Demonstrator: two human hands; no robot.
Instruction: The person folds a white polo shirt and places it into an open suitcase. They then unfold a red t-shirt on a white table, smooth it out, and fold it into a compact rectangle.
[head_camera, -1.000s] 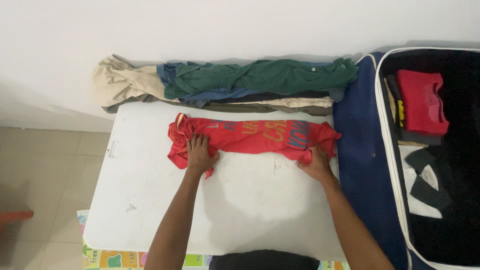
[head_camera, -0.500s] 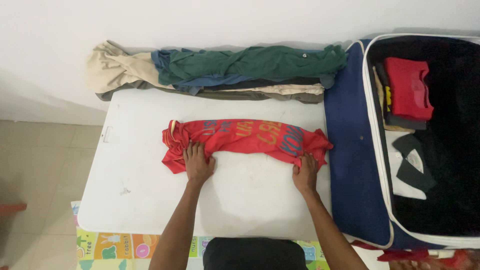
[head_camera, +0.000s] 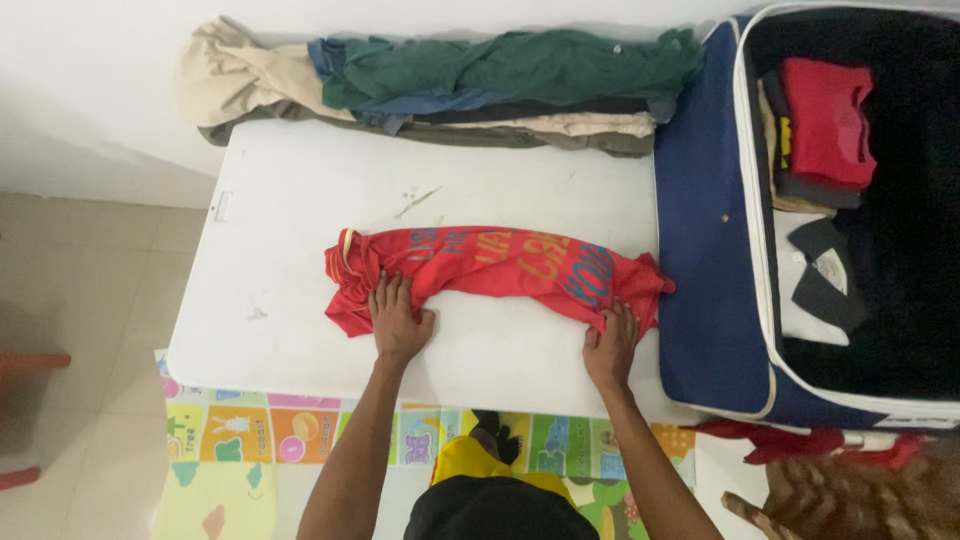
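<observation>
I see the red shirt (head_camera: 490, 268) lying as a long folded band across the middle of the white table (head_camera: 300, 210), its printed side up, and I place everything else from it. My left hand (head_camera: 398, 318) lies flat on the shirt's collar end, palm down, fingers stretched and close together, pressing the cloth rather than gripping it. My right hand (head_camera: 610, 345) sits at the shirt's other end, at the near edge of the band; the fingers curl over the hem there, but I cannot tell whether they pinch the cloth or only press it.

Beyond the shirt, along the table's far edge against the wall, runs a pile of clothes (head_camera: 450, 85): beige, green, blue and dark pieces bundled together. Just beside the shirt's right end stands an open blue suitcase (head_camera: 705, 250), touching the table. Inside it, a folded red garment (head_camera: 825, 120) tops a small stack, with a dark folded shirt (head_camera: 830, 275) lying nearer to me. Below the table, on my side of the shirt, a colourful play mat (head_camera: 270, 435) covers the floor.
</observation>
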